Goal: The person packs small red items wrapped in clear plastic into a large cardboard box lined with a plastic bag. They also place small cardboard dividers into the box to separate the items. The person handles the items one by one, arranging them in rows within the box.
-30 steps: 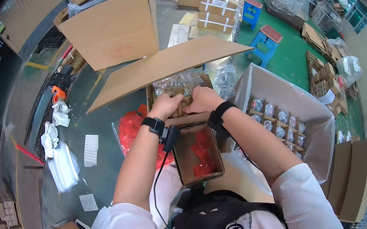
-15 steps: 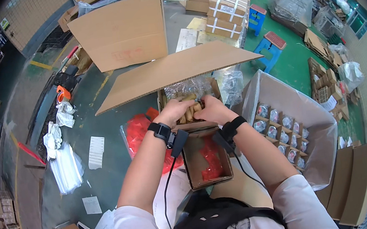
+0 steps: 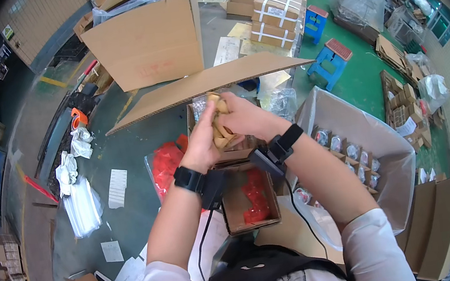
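My left hand point(image 3: 200, 143) and my right hand point(image 3: 246, 117) press together around several tan-gold curved pieces point(image 3: 220, 134), whose exact kind I cannot make out. They are raised above a small open cardboard box point(image 3: 234, 155), which the hands partly hide. Clear bubble wrap point(image 3: 199, 105) shows at this box's far side. Nearer my body, just below my wrists, stands another small open carton point(image 3: 253, 227) with red plastic-like material point(image 3: 254, 197) inside. A clear bag of red material point(image 3: 166, 163) lies left of the boxes, beside my left wrist.
A cardboard flap point(image 3: 200, 86) spans the table behind my hands, before a large carton point(image 3: 146, 51). On the right stands a plastic-lined box point(image 3: 396, 174) with divided rows of wrapped items. White sleeves point(image 3: 82, 206) and an orange tape dispenser point(image 3: 78, 118) lie left. Blue stools point(image 3: 332, 65) stand beyond.
Both hands have risen out of the small far box with the tan-gold pieces and come together around them. The right hand has turned inward over the pieces.
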{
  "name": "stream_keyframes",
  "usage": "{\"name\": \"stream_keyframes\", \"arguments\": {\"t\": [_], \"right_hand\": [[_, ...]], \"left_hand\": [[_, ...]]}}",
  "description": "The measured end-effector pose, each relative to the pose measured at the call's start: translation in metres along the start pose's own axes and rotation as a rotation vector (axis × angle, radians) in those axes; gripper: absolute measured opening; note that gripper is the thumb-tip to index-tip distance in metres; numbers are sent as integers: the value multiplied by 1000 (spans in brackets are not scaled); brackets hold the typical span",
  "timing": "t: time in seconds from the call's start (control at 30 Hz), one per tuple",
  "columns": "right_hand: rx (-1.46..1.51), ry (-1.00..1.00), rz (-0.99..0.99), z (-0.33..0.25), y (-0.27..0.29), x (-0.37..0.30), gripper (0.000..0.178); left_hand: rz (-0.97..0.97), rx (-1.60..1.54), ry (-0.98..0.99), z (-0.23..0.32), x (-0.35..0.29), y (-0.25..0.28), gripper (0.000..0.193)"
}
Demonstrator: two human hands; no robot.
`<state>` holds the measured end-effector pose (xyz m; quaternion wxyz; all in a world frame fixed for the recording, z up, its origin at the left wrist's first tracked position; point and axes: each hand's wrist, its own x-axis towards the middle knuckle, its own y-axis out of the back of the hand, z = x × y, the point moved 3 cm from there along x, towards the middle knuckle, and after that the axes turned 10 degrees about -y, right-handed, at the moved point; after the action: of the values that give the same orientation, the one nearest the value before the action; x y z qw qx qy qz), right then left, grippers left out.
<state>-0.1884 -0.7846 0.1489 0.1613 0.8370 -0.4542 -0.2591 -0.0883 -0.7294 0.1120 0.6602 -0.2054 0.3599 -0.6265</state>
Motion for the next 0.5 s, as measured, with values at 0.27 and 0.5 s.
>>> {"name": "stream_keyframes", "arguments": {"t": [0.27, 0.5], "right_hand": [[183, 92, -281, -24, 97, -101, 53], [884, -287, -300, 146, 189, -209, 65]], "left_hand": [[-109, -152, -48, -34, -42, -114, 52], [-284, -471, 325, -223, -56, -147, 43]]}}
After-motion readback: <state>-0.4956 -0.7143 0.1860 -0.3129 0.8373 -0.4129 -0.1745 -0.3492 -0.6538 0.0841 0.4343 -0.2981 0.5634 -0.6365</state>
